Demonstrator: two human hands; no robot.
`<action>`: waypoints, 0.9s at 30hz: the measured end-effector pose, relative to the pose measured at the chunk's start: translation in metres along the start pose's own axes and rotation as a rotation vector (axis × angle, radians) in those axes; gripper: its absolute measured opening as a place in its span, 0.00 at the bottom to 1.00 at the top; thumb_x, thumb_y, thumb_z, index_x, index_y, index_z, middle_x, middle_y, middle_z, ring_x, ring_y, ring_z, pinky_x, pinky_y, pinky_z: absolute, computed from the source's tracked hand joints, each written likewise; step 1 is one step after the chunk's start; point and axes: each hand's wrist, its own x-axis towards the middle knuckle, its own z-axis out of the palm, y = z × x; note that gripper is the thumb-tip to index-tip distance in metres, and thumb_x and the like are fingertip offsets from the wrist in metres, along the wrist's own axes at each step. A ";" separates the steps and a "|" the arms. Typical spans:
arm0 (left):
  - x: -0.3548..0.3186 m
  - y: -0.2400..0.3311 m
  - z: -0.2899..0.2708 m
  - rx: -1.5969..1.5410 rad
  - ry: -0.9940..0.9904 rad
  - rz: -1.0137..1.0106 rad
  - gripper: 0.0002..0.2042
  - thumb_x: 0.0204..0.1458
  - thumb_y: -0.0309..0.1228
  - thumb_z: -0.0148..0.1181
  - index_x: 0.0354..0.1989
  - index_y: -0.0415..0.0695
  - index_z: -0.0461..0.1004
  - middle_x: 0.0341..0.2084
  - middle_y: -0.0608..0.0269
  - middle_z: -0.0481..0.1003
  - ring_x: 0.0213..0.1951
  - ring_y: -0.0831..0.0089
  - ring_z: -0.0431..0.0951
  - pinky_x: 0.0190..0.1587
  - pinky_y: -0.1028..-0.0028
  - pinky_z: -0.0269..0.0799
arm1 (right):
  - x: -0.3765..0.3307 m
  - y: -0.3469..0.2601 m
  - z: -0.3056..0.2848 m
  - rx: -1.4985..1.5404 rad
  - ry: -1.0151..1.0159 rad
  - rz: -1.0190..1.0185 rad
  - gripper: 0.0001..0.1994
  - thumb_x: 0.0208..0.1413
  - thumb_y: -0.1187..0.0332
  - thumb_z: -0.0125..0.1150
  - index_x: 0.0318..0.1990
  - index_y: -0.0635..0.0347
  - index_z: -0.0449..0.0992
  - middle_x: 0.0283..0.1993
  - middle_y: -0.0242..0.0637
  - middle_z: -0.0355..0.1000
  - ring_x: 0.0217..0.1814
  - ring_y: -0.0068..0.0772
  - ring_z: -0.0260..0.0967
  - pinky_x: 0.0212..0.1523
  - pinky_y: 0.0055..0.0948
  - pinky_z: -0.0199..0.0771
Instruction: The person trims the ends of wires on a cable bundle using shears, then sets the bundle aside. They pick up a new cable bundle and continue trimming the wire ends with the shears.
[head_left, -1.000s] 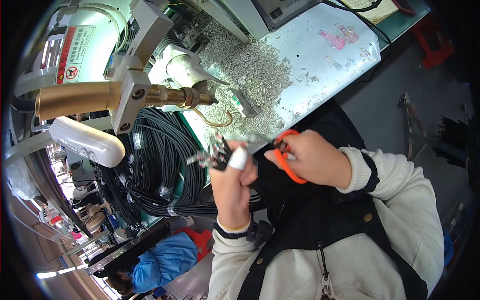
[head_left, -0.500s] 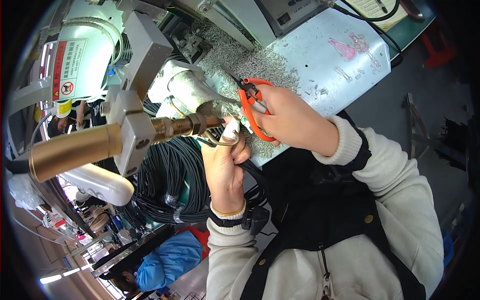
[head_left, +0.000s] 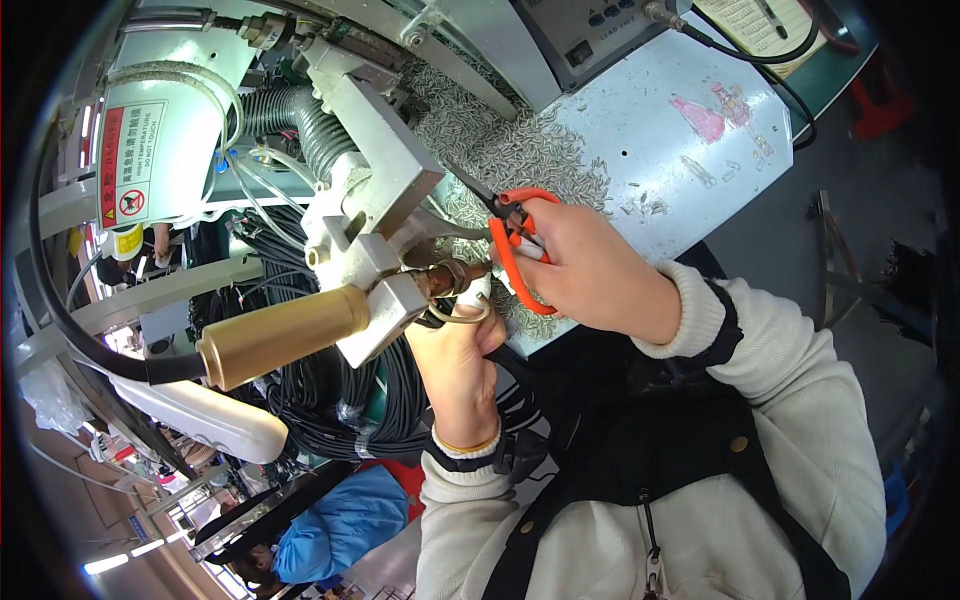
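My right hand is closed around orange-handled snips, whose dark jaws point up and left over a heap of small metallic pieces. My left hand is closed under the soldering head, its thumb wrapped in white. Black cable runs from beneath that hand; the held end is mostly hidden by the head and fingers. The soldering iron's gold handle slants across the left, its copper-coloured tip close to my left fingertips. A bent brass tube curves in front of the thumb.
Coils of black cable lie left of my left arm. A grey control box and the pale work plate are at the far side. An open notebook lies far right. A person in blue sits lower left.
The soldering head and gold handle have swung right, bringing the tip over my left fingers and covering more of them. My right hand with the snips has shifted slightly right and down.
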 end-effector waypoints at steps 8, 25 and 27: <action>0.002 0.002 -0.011 -0.006 -0.108 -0.074 0.08 0.45 0.23 0.54 0.34 0.38 0.65 0.16 0.70 0.60 0.13 0.86 0.54 0.13 0.84 0.46 | -0.003 0.005 0.004 0.026 0.029 -0.065 0.07 0.47 0.70 0.52 0.30 0.66 0.65 0.17 0.36 0.62 0.16 0.24 0.58 0.18 0.24 0.58; -0.060 -0.004 -0.006 -0.092 0.024 -0.069 0.07 0.45 0.18 0.52 0.35 0.34 0.68 0.16 0.67 0.63 0.14 0.82 0.57 0.15 0.81 0.50 | -0.056 -0.014 -0.004 1.011 -0.327 0.576 0.07 0.53 0.69 0.48 0.27 0.61 0.61 0.17 0.30 0.59 0.07 0.19 0.54 0.07 0.16 0.52; -0.060 -0.005 -0.006 -0.055 0.027 -0.045 0.07 0.45 0.18 0.52 0.34 0.35 0.68 0.16 0.67 0.63 0.14 0.82 0.57 0.15 0.81 0.50 | -0.058 -0.015 -0.002 0.938 -0.312 0.508 0.07 0.52 0.69 0.49 0.27 0.61 0.61 0.17 0.30 0.59 0.08 0.18 0.54 0.08 0.16 0.52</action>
